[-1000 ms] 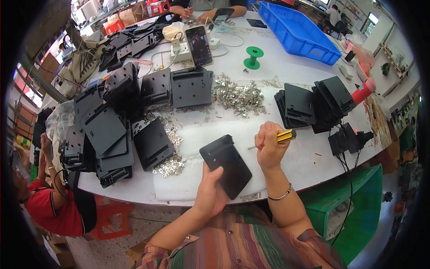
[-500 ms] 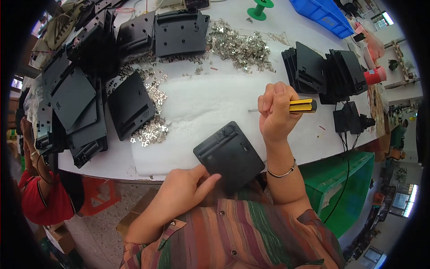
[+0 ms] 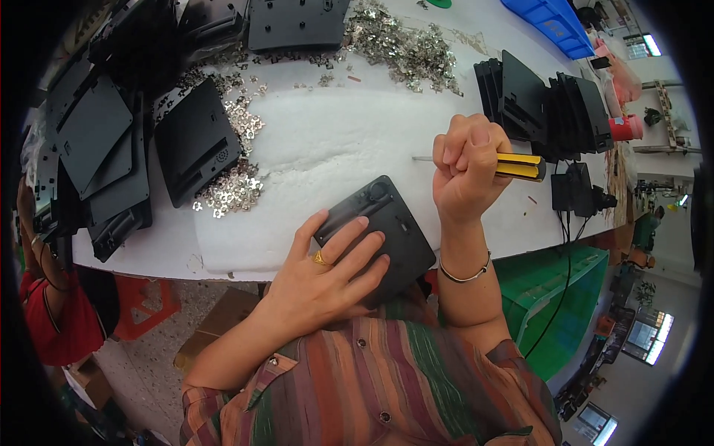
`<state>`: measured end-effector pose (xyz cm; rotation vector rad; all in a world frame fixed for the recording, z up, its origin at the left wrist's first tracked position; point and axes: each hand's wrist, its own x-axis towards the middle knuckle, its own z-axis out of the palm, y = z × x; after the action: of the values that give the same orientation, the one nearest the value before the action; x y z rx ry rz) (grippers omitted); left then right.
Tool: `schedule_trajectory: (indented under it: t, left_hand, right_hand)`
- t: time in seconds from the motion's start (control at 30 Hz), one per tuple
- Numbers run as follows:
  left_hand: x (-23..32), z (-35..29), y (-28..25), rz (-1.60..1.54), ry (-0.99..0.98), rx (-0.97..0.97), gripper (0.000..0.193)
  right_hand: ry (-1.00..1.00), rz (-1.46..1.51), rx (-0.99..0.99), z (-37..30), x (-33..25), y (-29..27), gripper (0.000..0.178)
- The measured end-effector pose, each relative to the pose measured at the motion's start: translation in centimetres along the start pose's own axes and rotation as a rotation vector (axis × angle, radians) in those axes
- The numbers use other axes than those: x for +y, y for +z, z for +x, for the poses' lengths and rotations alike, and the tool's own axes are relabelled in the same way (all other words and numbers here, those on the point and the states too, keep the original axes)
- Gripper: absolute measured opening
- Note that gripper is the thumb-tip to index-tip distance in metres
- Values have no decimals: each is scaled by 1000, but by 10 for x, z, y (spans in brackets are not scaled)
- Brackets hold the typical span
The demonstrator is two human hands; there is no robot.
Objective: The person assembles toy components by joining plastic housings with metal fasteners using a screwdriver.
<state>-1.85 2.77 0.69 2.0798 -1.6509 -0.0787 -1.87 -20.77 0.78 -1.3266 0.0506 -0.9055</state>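
Observation:
A black plastic housing panel [image 3: 405, 256], nearly square with a raised bar along one edge, lies at the near edge of the table in front of my body. Across its left part rests my left hand [image 3: 327, 267], fingers spread and lying flat, a gold ring on one of them. My right hand [image 3: 472, 167] is closed round a screwdriver [image 3: 520, 166] with a yellow and black handle. Its thin metal shaft points left, above the white foam sheet [image 3: 335, 141] and apart from the panel.
Similar black panels [image 3: 97, 141] pile up at the left, with more standing at the right [image 3: 520, 97]. Small metal clips [image 3: 405, 48] are heaped at the back. Black adapters [image 3: 573, 189] with cables sit near a green crate [image 3: 550, 297]. Another person's red sleeve [image 3: 56, 320] shows at far left.
My left hand has moved from beside the panel's near left edge onto its top, fingers now spread. My right hand keeps the screwdriver. The whole view has shifted slightly.

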Motion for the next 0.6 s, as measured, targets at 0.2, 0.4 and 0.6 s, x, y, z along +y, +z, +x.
schedule_trajectory:
  t: [0.2,0.4,0.6]
  left_hand:
    - [-4,11,2,-35,4,63,73]
    - [-5,16,14,63,-35,20,76]
    - [-2,19,24,-8,-59,80,77]
  right_hand:
    - [-90,158,-124,5,-13,-14,27]
    - [95,-895,-267,-25,-45,-15,25]
    - [117,-1202,-450,-50,-54,-22,30]
